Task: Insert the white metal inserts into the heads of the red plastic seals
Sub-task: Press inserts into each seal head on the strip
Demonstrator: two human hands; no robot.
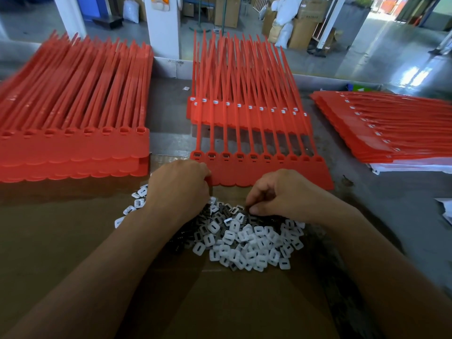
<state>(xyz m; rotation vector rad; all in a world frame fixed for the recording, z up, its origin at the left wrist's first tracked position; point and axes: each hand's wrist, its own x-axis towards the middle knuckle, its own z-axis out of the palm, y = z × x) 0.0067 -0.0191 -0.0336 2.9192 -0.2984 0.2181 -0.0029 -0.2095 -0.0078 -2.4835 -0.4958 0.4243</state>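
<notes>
Cardboard sheet (73, 241) keeps the white inserts (244, 243) heaped within reach. Right hand (281, 194) pinches into the heap. Left hand (178, 184) grips the red seal strip (264, 172) by its corner, apparently to steady it for loading.

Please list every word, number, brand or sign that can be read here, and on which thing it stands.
No text can be read.
Cardboard box at the back: dark print, too blurred to read.
Green packet, far right: white mark, too small to read.
Red seals and white inserts: no print visible.
</notes>
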